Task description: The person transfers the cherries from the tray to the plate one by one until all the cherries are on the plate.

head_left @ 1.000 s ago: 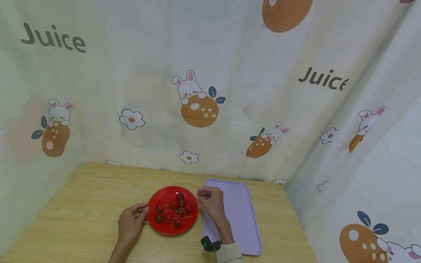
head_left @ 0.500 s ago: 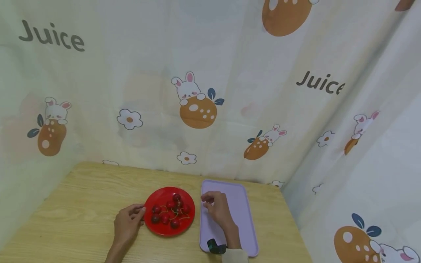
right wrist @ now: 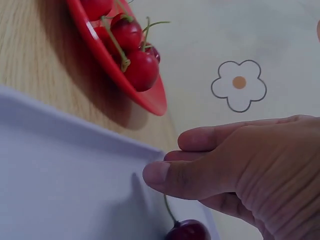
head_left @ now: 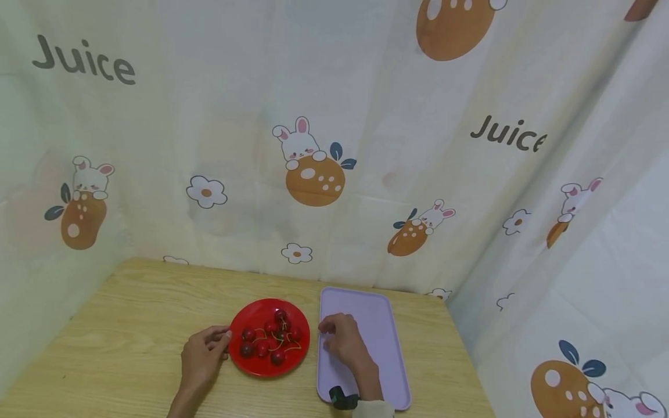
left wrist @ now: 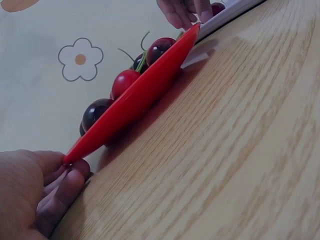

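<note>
My left hand (head_left: 200, 357) pinches the left rim of a round red plate (head_left: 252, 314), with the thumb on top and fingers underneath. Several dark red cherries (head_left: 262, 348) with green stems lie on the plate. Above the left part of a lilac tray (head_left: 377, 331) is my right hand (head_left: 346, 343). Its thumb and fingers pinch the stem (right wrist: 168, 206) of a single dark cherry (right wrist: 189, 231), which hangs low over the tray. In the head view the hand hides this cherry; the left wrist view shows a bit of the cherry (left wrist: 217, 8) beside the fingers.
The plate and tray stand side by side on a light wooden table (head_left: 172, 302), with a narrow gap between them. A pale curtain (head_left: 235, 133) printed with rabbits, fruit and flowers encloses the back and sides. A dark wrist device (head_left: 342, 399) sits on my right wrist.
My right hand has moved from the plate's right rim over to the tray and lowered there, carrying the cherry. My left hand still holds the plate; the head view has shifted slightly.
</note>
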`<state>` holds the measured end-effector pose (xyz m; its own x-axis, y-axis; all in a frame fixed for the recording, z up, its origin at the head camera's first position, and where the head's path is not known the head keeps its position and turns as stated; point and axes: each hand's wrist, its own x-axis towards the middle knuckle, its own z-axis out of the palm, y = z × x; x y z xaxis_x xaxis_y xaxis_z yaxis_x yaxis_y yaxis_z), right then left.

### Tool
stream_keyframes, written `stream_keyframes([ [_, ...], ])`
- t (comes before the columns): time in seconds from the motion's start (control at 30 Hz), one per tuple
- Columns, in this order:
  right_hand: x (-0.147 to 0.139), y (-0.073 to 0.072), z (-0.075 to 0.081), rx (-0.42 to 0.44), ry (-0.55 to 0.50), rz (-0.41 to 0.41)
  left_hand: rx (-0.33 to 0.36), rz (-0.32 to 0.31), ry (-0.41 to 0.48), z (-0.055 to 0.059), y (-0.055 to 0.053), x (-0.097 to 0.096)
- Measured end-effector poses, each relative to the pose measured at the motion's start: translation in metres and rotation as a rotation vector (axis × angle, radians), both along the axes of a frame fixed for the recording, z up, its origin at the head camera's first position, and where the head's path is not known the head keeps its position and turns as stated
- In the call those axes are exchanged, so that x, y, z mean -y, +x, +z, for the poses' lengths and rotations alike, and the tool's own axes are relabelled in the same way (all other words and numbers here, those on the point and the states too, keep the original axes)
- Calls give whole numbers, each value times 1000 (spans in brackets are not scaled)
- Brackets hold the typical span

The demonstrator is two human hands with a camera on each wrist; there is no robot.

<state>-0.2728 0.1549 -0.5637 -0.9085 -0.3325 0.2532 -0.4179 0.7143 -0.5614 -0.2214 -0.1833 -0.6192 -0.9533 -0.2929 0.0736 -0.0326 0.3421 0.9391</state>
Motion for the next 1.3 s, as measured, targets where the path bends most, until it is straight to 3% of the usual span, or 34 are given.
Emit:
stream_keyframes([
  [0.3, -3, -1, -6, -68, 51, -17, -6, -9, -11, 1, -2, 1],
  [0.63, -5, 3, -4, -124, -7, -82, 6, -12, 10, 3, -2, 0],
  [0.9, -8, 4, -1, -241, -213, -148, 7, -12, 6, 3, -1, -1],
  [1.3, -10, 7, -5, -192, -552, -301, 30, -1, 9, 0, 0, -1],
])
